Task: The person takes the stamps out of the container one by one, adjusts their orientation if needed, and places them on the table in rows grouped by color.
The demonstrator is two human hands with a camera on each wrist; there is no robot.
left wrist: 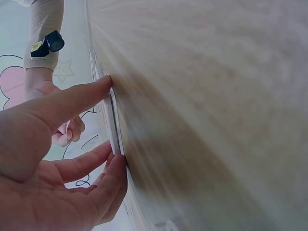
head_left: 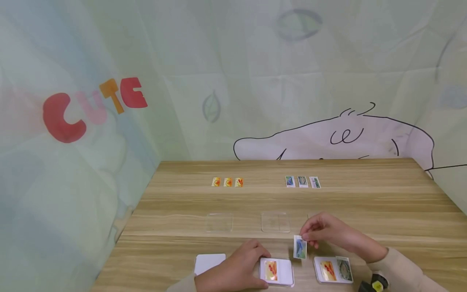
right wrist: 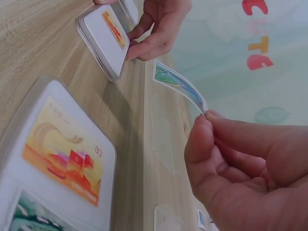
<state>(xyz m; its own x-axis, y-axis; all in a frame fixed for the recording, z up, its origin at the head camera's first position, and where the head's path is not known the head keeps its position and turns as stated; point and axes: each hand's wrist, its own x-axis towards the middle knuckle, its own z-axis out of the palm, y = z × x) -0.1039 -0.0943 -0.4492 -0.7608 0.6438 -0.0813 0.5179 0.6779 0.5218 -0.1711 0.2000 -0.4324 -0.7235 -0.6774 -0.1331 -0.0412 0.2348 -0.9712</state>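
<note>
One stamp (head_left: 300,248) in play, and it's up off the surface (head_left: 175,227), pinched by a corner between the thumb and forefinger of the right hand (head_left: 324,231)! That grip is narrow, nothing but thin paper in it, and the wrist view shows the blue-and-green stamp curving as it hangs, in the gap between the middle white case and the right-hand one. Over to the left hand (head_left: 242,265): thumb and fingertips at the edges of the middle case (head_left: 285,272), holding it flat, with an orange-red stamp (head_left: 271,270) lying on its left half and the right half showing white. Just beyond the right hand's stamp sits the right-hand case (right wrist: 57,198), carrying a pair: an orange stamp (head_left: 328,271) marked 80 and a greenish one (head_left: 344,270) beside it. On the other flank, partly behind the left forearm, a white case (head_left: 208,263). Further out, two clear covers (head_left: 219,222) (head_left: 275,222) lie flat, well apart. At the back, three orange stamps (head_left: 228,182) line up on the left, three blue-green ones (head_left: 303,181) on the right. Behind it all hangs a pale cloth (head_left: 182,121), "CUTE" in bright letters on its left.
</note>
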